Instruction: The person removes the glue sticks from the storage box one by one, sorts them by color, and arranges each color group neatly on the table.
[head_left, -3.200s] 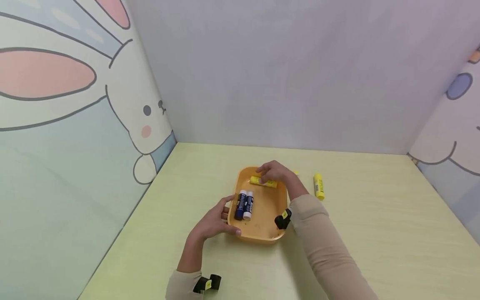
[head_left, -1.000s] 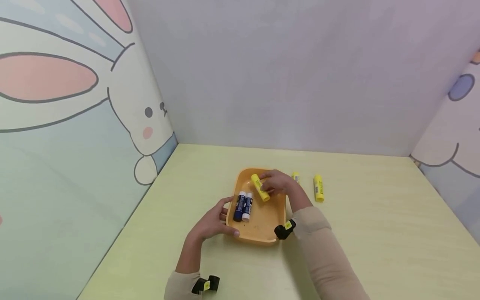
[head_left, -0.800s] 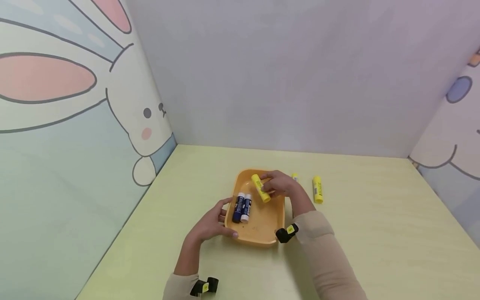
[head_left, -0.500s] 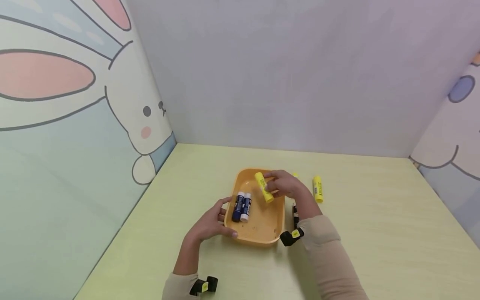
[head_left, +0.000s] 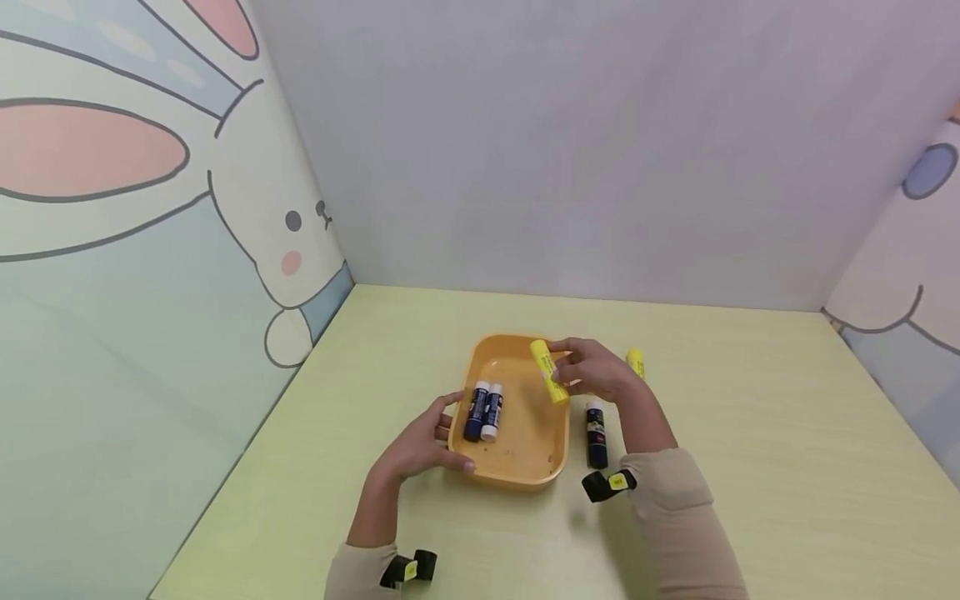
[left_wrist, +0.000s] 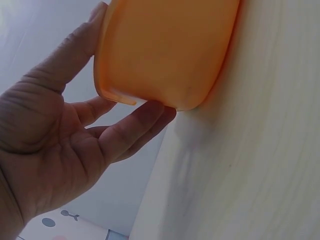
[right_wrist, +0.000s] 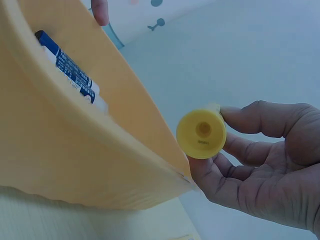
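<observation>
In the head view, my right hand (head_left: 596, 371) pinches a yellow glue stick (head_left: 549, 372) between thumb and fingers, over the right rim of an orange plastic tray (head_left: 525, 454). The right wrist view shows the round yellow end (right_wrist: 201, 134) of that stick, raised beside the tray's wall. My left hand (head_left: 420, 442) holds the tray's left side, thumb at the near corner and fingers along the outer wall (left_wrist: 165, 60). Two dark blue and white glue sticks, one (head_left: 476, 412) beside the other (head_left: 492, 412), lie in the tray's left part.
Right of the tray, a dark glue stick (head_left: 596, 435) lies on the pale yellow table (head_left: 780, 417), close to my right wrist. Another yellow glue stick (head_left: 636, 362) lies farther back, partly hidden by my right arm. A grey wall (head_left: 570, 167) rises behind the table.
My right hand has picked up the yellow glue stick from the tray's far end, turned it and carried it right. The dark stick beside the tray has come into view. My left hand stays.
</observation>
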